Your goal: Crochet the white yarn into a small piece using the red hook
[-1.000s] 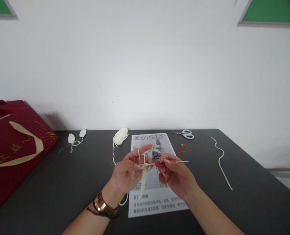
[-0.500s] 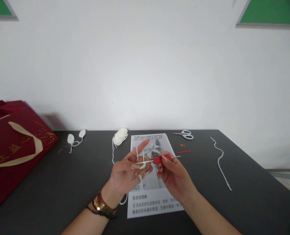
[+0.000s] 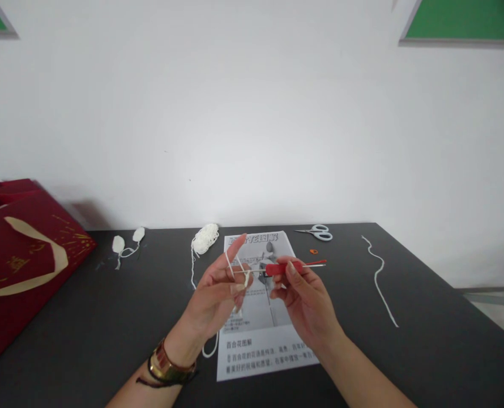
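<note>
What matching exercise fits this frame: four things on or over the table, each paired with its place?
Things:
1. scissors
2. red bag
3. crochet hook
4. loose strand

Places:
A. in the right hand
B. at the table's left edge
C. at the far edge, right of the sheet
D. on the table's right part, lying alone

Pairs: 1-C, 2-B, 3-A, 4-D

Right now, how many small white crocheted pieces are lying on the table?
2: one and its neighbour lie side by side at the table's far left, near the red bag.
</note>
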Motion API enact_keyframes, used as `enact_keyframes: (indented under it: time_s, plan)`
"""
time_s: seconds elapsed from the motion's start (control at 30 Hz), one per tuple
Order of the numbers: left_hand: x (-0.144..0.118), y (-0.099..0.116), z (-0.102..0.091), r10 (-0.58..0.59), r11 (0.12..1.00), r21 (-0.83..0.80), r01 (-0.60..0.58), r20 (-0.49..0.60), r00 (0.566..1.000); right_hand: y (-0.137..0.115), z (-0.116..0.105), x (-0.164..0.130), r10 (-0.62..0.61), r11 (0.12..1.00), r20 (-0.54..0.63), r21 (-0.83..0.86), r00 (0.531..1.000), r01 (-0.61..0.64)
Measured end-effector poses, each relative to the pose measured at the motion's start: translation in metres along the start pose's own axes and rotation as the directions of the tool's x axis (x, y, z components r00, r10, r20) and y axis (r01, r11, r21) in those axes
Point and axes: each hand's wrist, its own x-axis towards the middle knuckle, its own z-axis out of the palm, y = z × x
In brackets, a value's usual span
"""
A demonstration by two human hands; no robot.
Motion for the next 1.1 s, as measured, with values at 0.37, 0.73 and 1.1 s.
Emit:
enact_keyframes:
  time_s: [0.37, 0.73, 1.1]
  plan:
    - [-0.002, -0.002, 0.0, -0.175, 0.912, -0.335, 0.236, 0.202, 0.964, -0.005, 0.004, -0.005, -0.005, 0.999, 0.199, -0.052, 0.98, 0.016]
    - [-0.004, 0.002, 0.005, -0.183, 0.907, -0.334, 0.255, 0.232, 0.955, -0.013, 0.002, -0.008, -0.126, 0.987, 0.266, -0.067, 0.956, 0.149]
    - [-0.003, 0.001, 0.002, -0.192, 0.904, -0.334, 0.265, 0.236, 0.953, -0.012, 0.0, -0.007, -0.199, 0.971, 0.295, -0.069, 0.934, 0.229]
